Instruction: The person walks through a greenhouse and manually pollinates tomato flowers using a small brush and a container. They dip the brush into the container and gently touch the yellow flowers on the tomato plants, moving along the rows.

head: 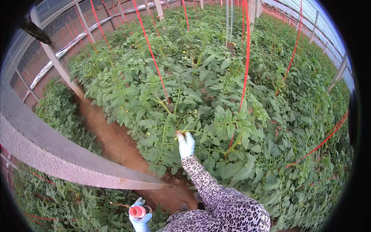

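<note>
My left hand (pixel 139 223), in a pale blue glove, is wrapped around a small open jar (pixel 137 212) with red contents. A thin stick (pixel 119 204) pokes out past the jar's mouth to the left. Higher up, my gloved right hand (pixel 186 144) reaches into the tomato plants (pixel 165 130) and pinches a green tomato stem (pixel 185 131) between thumb and fingers. Its fingertips look brown-stained. Small flower buds (pixel 193 113) on thin stalks show just above that hand. Leaves partly cover the stem's lower course.
A thick concrete post (pixel 72 159) slants across the left, close to my left hand. Red strings (pixel 247 55) hang among the dense plants. A bare soil path (pixel 118 142) runs between rows. A slimmer post (pixel 59 62) stands farther back.
</note>
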`<move>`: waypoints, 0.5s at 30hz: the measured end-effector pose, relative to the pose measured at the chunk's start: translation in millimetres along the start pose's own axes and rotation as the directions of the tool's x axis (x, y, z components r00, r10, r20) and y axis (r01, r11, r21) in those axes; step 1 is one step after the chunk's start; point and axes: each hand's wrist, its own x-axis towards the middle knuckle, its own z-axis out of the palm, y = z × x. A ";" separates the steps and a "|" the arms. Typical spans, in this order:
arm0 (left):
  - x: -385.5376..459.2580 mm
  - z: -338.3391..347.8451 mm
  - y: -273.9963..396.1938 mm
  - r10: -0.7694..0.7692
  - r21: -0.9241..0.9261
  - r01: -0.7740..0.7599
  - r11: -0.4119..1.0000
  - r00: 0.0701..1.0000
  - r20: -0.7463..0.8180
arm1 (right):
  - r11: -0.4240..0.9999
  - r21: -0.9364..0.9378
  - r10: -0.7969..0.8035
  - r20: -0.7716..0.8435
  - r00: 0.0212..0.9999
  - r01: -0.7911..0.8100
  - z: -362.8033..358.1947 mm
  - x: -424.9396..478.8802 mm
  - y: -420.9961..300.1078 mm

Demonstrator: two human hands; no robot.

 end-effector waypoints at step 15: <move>-7.0 103.7 -46.3 -0.191 0.184 0.060 0.981 0.441 0.877 | 0.364 -0.916 0.033 0.193 0.981 0.169 -278.5 -280.6 -115.1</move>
